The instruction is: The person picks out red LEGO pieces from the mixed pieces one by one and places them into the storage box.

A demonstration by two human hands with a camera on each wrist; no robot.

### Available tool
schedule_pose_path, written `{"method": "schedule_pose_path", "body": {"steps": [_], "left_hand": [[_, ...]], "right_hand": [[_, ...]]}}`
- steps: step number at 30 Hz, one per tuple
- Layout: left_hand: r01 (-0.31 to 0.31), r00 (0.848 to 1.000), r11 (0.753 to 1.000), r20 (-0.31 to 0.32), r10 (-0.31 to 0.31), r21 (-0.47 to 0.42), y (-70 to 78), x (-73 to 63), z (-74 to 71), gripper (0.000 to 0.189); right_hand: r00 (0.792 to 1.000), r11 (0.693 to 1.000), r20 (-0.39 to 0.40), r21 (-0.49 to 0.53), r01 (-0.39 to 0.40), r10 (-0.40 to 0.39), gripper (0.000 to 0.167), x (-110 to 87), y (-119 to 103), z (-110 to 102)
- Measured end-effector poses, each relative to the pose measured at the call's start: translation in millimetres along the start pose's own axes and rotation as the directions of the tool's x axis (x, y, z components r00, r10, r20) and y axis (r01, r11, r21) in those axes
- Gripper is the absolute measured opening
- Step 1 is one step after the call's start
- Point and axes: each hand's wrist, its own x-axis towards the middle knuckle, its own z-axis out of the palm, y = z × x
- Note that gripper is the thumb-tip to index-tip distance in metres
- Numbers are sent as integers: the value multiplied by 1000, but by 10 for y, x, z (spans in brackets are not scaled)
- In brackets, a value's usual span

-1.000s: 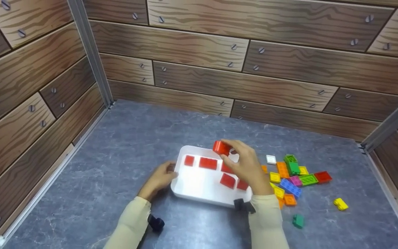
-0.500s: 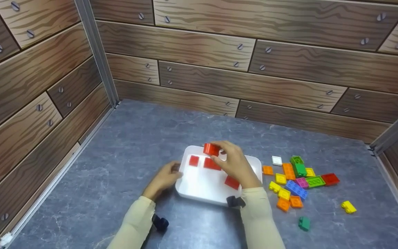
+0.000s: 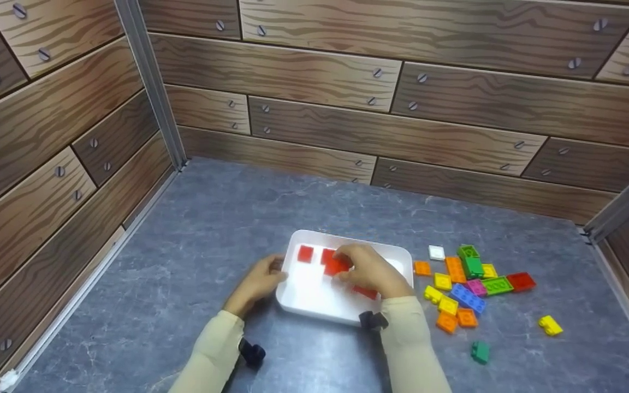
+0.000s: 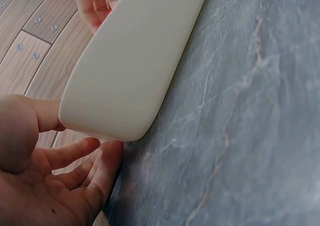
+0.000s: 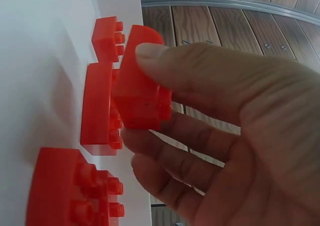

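My right hand (image 3: 372, 271) pinches a red toy brick (image 5: 137, 83) between thumb and fingers, low over a white tray (image 3: 314, 316). Its studs face the palm in the right wrist view. Inside the tray lie more red bricks: a small square one (image 3: 305, 254) at the left, a longer one (image 5: 97, 110) beside the held brick, and another (image 5: 52, 191) nearer me, partly covered by my hand in the head view. My left hand (image 3: 257, 284) holds the tray's left end, thumb at the rim and fingertips against the outer wall (image 4: 120, 85).
Right of the tray lies a loose spread of bricks, among them orange (image 3: 422, 268), blue (image 3: 468, 298), green (image 3: 474, 267) and red (image 3: 521, 282). A yellow brick (image 3: 550, 325) and a dark green one (image 3: 480, 352) lie apart. Wood-patterned walls (image 3: 314, 120) enclose the grey tabletop (image 3: 238, 207).
The right hand has carried the red brick leftward over the tray, then lowered it close to the other red bricks. The left hand stays at the tray's left end.
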Motion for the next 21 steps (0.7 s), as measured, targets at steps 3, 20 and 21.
{"method": "schedule_pose_path", "body": {"steps": [3, 20, 21], "left_hand": [[1, 1000, 1000, -2, -1, 7, -3, 2, 1, 46], [-18, 1000, 1000, -3, 18, 1, -24, 12, 8, 47], [-18, 1000, 1000, -4, 18, 2, -24, 12, 7, 47]], "right_hand": [[1000, 1000, 24, -8, -3, 3, 31, 0, 8, 28], [961, 978, 183, -37, -204, 207, 26, -44, -9, 57], [960, 977, 184, -34, -208, 211, 25, -45, -11, 59]]}}
